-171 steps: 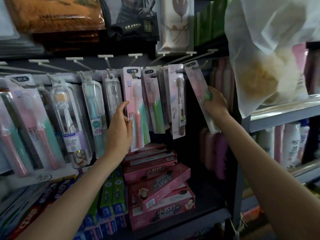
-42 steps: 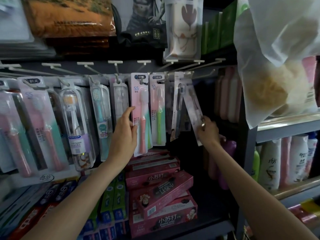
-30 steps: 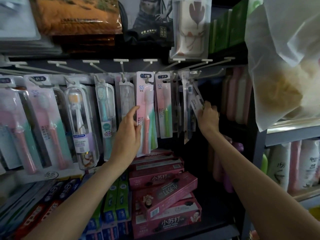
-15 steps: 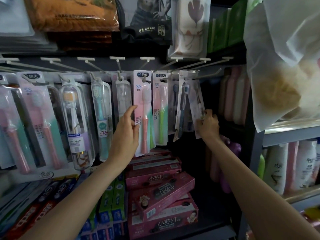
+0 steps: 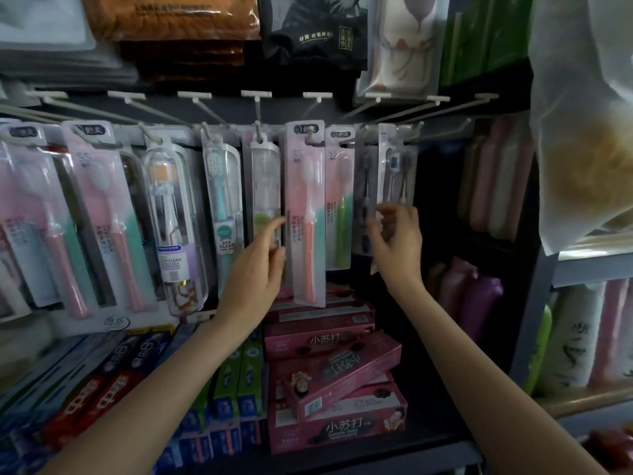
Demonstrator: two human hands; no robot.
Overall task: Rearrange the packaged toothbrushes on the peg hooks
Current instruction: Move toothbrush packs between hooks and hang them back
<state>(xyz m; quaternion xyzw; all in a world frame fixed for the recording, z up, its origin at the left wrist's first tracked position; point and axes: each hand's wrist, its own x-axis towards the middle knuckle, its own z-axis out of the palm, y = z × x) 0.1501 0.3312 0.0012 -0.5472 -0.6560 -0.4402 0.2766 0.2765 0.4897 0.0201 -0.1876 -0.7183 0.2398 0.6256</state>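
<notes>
Fingers of the right hand [image 5: 397, 240] hang loosely apart just before the dark toothbrush pack [image 5: 395, 176], gripping nothing, while the left hand [image 5: 255, 269] rests open against the pink-and-green pack [image 5: 305, 214]; steadying each flat, clear-fronted card by its lower edge should let it settle straight on the peg hooks [image 5: 414, 126]

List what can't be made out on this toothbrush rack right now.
- Head view: whether the right hand touches the dark toothbrush packs; motion blur smears its fingers.
- Clear toothbrush case: lower part hidden by the left hand.
- Leftmost pink pack: cut by the frame edge.
</notes>
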